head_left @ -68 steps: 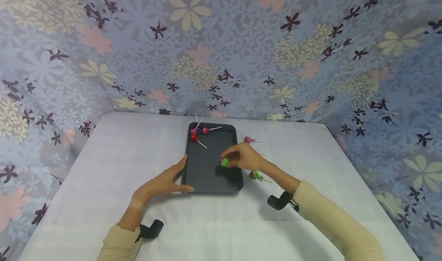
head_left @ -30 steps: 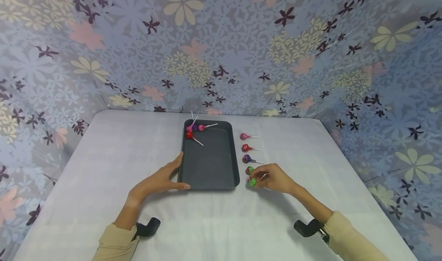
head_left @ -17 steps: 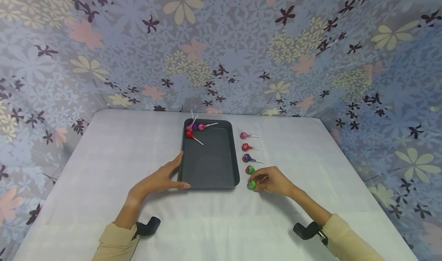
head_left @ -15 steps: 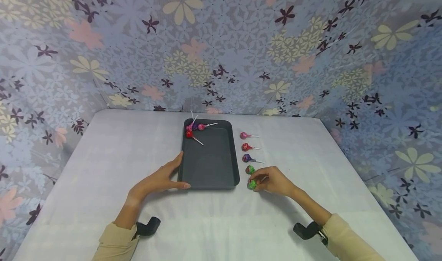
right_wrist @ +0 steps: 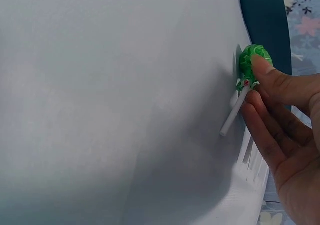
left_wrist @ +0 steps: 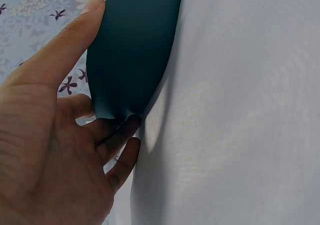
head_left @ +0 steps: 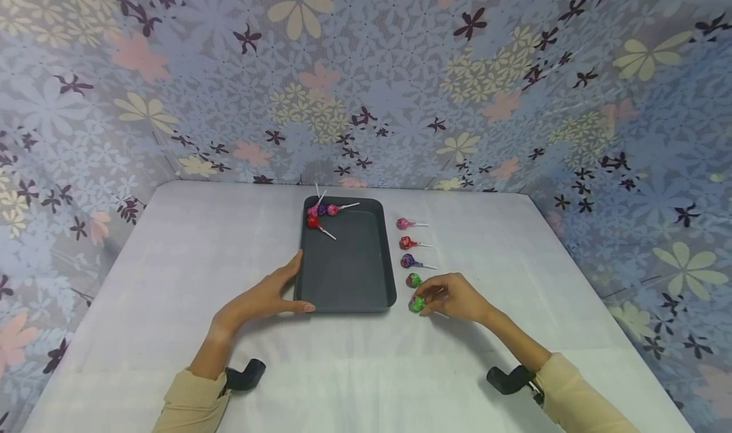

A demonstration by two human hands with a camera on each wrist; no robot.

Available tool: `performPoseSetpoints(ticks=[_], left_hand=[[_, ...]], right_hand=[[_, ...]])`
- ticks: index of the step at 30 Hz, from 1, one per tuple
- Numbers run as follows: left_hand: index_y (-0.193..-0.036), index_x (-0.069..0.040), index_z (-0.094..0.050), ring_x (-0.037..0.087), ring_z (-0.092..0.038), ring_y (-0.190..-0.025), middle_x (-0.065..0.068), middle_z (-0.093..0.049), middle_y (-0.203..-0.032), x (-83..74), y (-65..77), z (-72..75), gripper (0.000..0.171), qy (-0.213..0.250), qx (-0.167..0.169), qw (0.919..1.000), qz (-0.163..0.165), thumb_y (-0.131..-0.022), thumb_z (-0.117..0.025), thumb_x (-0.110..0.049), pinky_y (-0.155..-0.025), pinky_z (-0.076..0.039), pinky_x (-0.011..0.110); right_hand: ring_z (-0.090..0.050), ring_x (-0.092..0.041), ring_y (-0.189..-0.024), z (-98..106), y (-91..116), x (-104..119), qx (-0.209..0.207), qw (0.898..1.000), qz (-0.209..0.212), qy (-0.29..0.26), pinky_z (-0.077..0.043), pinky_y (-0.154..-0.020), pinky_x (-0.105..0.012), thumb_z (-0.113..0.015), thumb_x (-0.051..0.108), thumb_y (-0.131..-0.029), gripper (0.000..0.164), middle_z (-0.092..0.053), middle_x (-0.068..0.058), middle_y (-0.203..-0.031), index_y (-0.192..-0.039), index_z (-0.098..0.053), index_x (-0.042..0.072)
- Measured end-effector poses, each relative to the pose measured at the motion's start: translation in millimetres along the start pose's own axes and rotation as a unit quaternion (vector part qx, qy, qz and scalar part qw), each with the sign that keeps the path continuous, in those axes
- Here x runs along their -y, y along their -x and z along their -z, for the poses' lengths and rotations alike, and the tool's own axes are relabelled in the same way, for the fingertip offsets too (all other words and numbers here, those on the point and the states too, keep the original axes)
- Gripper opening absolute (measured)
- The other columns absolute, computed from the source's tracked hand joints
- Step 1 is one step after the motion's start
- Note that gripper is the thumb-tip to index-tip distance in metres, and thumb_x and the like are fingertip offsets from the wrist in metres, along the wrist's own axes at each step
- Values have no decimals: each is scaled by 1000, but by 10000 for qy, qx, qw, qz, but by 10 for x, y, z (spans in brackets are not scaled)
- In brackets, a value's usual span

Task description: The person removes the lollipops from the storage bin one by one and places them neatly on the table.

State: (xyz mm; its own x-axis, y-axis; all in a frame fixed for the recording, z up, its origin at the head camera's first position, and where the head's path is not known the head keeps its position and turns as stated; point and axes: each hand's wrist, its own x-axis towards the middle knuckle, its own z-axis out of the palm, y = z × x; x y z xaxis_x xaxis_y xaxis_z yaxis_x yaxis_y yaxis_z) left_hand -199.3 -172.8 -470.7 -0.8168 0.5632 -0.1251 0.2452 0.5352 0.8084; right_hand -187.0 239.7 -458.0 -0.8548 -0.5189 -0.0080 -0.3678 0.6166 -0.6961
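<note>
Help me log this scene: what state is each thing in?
Dark gray tray, right side up
Lollipops in tray, bunched at far left
Loose pink lollipop, lying flat
Loose red lollipop, lying flat
Loose purple lollipop, lying flat
Loose green lollipop, lying, stick hidden
Held green lollipop, wrapped; lifted or resting unclear
Left hand, touching tray's left side
Right hand, pinching held green lollipop

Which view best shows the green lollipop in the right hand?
The right wrist view: the green lollipop appears large there, white stick included, pinched by the right hand. The head view shows it small, partly covered by the hand; the left wrist view lacks it.
</note>
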Motion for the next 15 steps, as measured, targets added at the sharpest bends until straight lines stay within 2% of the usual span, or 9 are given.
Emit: performPoseSetpoints(ticks=[11, 15], left_hand=[[-158, -8, -1, 39, -7, -150, 15, -4, -164, 6, -1, -21, 117, 28, -16, 10000, 37, -79, -78, -47, -118, -15, 59], [-158, -8, -1, 38, -7, -150, 15, -5, -164, 8, 1, -29, 116, 9, -23, 10000, 5, -80, -78, -47, -118, -15, 59]], right_hand=[[-65, -8, -76, 108, -70, 25, -33, 9998, 108, 176, -57, -74, -26, -83, 4, -73, 29, -74, -8, -91, -101, -74, 2], [-68, -18, -79, 205, -186, 163, -95, 9995, 284, 66, -58, -76, -29, -81, 1, -76, 28, -74, -16, -94, -102, -72, -4]])
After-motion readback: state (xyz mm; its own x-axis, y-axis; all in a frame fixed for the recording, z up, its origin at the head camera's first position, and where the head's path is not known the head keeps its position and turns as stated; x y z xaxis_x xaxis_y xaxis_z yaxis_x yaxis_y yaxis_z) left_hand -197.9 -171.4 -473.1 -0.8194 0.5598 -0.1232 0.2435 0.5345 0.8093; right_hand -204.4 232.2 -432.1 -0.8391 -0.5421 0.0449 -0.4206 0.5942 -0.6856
